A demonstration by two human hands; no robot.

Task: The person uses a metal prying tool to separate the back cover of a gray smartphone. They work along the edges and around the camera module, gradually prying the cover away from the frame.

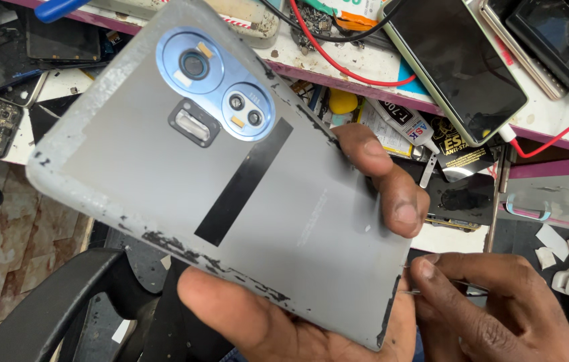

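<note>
Phone back cover [231,174], grey, inner side up: gripped by left hand [311,315]; right hand [499,308] pinches thin tool [410,291] at its edge.

Phone back cover [164,167]: matte grey inside, 1 black diagonal strip [244,182] across the middle, ragged black adhesive flecks along the edges. Camera ring module [216,82] at 11 o'clock: metallic blue, 2 circles, dark lenses. At 1 o'clock, phone [455,64] with black screen, pale green rim. Red wire [338,60] at 12 o'clock, yellow piece [342,102] below it. Pink shelf edge [552,166] at 3 o'clock.
</note>
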